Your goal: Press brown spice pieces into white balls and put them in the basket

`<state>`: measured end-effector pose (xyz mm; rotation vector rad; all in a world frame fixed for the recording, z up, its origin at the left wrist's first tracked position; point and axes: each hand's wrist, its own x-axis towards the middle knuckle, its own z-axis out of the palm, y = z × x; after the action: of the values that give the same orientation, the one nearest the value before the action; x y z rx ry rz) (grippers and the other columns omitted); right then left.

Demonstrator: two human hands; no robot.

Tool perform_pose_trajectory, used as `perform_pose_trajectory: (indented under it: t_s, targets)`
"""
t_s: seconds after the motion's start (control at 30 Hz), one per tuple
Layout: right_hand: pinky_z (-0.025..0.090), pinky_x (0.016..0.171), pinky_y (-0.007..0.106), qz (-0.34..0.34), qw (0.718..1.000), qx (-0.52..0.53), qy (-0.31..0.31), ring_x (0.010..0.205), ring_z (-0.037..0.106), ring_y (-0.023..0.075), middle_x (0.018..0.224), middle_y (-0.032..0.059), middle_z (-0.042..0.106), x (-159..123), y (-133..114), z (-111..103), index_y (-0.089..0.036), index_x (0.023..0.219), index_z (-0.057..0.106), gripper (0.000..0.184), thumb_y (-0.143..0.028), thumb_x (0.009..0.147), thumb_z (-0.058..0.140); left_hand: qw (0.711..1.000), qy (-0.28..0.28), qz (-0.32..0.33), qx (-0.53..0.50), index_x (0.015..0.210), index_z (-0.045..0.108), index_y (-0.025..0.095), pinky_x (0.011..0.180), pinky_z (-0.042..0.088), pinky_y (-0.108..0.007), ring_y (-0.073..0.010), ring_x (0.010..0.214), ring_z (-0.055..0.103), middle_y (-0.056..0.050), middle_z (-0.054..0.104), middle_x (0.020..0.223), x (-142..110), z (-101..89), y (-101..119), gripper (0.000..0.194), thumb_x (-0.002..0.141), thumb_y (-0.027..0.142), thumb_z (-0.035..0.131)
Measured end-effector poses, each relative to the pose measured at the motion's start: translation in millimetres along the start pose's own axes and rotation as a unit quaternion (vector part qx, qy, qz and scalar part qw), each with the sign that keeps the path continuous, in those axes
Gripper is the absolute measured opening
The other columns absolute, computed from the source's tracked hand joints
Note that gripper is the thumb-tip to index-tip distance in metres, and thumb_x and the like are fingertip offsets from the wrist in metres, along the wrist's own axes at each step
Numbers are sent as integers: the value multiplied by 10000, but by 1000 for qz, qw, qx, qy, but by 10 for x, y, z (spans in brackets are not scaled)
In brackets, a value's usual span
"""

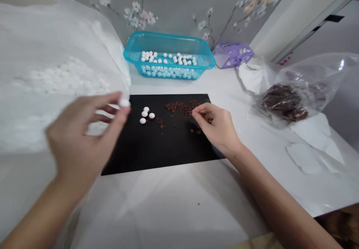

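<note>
Between the thumb and fingertips of my left hand point(81, 140) is a small white ball point(124, 102), held above the left edge of a black mat point(165, 146). My right hand point(221, 125) is pinched closed at a loose pile of small reddish-brown bits point(179, 107) on the mat; what its fingertips hold, if anything, is too small to make out. Several white balls point(144, 114) lie together on the mat's left part, and a few stray brown bits point(160, 122) are just right of them.
Behind the mat stands a turquoise plastic basket point(168, 38) containing many white balls. A large white bag point(92, 28) of white balls lies open at left. On the right are a purple packet point(234, 54), a clear bag of dark brown material point(283, 101) and white paper point(319, 135).
</note>
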<state>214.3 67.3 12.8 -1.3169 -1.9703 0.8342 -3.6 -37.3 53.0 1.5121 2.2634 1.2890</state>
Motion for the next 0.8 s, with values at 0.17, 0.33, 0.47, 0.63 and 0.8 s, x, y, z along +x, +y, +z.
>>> perform_pose_trajectory:
  t_s: [0.17,0.33,0.47,0.63,0.8]
  targets:
    - [387,529,240,-30,1000,1,-4,511,464,72,788,12,634,-15,5,51,-171,798,620,108,-223,812,527,955,-215,-78,-188,897,668,244,662,481,-176,-102,752,591,18,661,879,-248,343,56,193,789,401,637]
    - [391,522,240,-52,998,-36,7,504,429,57,849,11,615,-16,22,29,-176,741,637,96,-199,787,556,919,-253,-159,-257,879,691,238,687,505,-164,-91,725,606,15,682,833,-215,425,-15,202,737,381,699]
    - [371,489,232,-29,999,4,18,456,415,54,693,-13,599,-31,-6,47,-173,750,621,93,-206,797,547,912,-248,-180,-272,873,706,257,702,510,-147,-90,757,623,22,695,828,-192,411,-27,186,724,367,716]
    - [371,446,207,-20,991,133,12,461,440,42,792,-1,634,-134,-119,175,-178,842,596,113,-284,832,557,896,-251,-181,-319,864,722,281,760,506,-134,-92,830,642,33,719,887,-210,438,-50,204,669,306,774]
    - [380,429,192,-43,981,186,-22,456,433,33,782,-13,628,-241,-185,266,-188,852,600,96,-272,844,554,877,-283,-182,-344,842,723,285,709,502,-101,-64,746,652,48,722,797,-214,444,-37,119,728,321,727]
